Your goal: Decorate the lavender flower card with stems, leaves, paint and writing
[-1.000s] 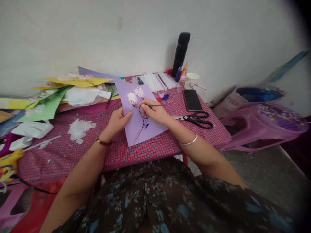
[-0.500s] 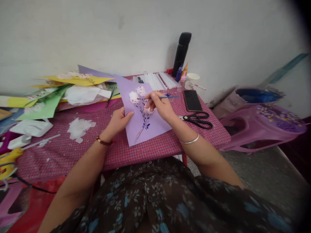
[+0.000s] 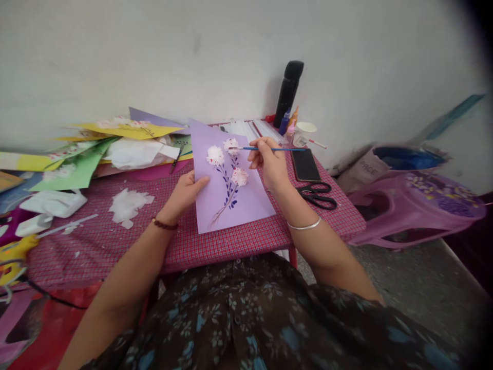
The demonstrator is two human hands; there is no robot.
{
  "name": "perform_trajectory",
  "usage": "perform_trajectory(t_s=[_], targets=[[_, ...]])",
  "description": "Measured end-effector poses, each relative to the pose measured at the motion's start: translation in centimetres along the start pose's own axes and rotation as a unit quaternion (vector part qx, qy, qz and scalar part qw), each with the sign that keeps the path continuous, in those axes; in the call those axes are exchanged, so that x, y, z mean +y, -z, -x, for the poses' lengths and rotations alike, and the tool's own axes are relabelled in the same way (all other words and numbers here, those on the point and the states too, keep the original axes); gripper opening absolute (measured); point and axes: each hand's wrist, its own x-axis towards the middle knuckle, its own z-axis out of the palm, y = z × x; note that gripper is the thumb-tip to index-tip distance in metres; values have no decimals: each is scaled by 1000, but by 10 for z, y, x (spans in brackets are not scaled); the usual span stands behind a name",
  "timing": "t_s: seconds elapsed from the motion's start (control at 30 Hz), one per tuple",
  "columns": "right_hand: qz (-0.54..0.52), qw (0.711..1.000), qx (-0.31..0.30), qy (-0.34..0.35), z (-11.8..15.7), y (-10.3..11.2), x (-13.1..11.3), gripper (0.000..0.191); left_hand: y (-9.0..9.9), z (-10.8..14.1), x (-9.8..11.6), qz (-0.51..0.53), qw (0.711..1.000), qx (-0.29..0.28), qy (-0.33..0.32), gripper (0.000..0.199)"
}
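Observation:
A sheet of purple paper [image 3: 254, 203] bears painted stems with dark blue leaves and three white blossoms flecked with red. My left hand [image 3: 185, 194] grips its left edge, thumb on top and fingers behind. Between the fingers of my right hand [image 3: 272, 163] is a thin blue paintbrush [image 3: 285, 149], held almost level. The brush's tip lies at the upper right blossom [image 3: 231, 146]; whether it touches cannot be made out. Black-handled scissors [image 3: 318, 195] lie just right of my right wrist, their blades hidden by it.
A phone [image 3: 306, 165], paint bottles [image 3: 284, 122], a cup [image 3: 300, 136] and a black upright object [image 3: 288, 92] stand or lie at the right. Leftward are white scraps [image 3: 130, 206], coloured flower sheets [image 3: 82, 167] and a yellow glue gun [image 3: 17, 252]. A pink stool [image 3: 385, 216] is beside the table.
My right hand has moved right and a little up from the paper's middle with the paintbrush, uncovering the lower right blossom. The brush tip has shifted from the left blossom to the upper right one.

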Motion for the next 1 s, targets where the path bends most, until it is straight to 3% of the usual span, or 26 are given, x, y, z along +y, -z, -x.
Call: perform_trajectory(t_s=[0.23, 0.4, 0.57, 0.83, 1.0], targets=[[15, 1000, 2, 14, 1, 1, -3, 31, -1, 1, 4, 60, 998, 1, 34, 52], [-1, 999, -40, 7, 3, -1, 2, 41, -4, 3, 9, 119, 990, 11, 74, 56], [-53, 997, -46, -12, 5, -5, 6, 47, -6, 7, 13, 125, 990, -18, 68, 54], [-103, 992, 4, -67, 3, -6, 7, 41, -3, 7, 8, 68, 995, -75, 23, 44], [-159, 983, 53, -77, -3, 3, 2, 37, -3, 8, 9, 58, 995, -71, 27, 48]])
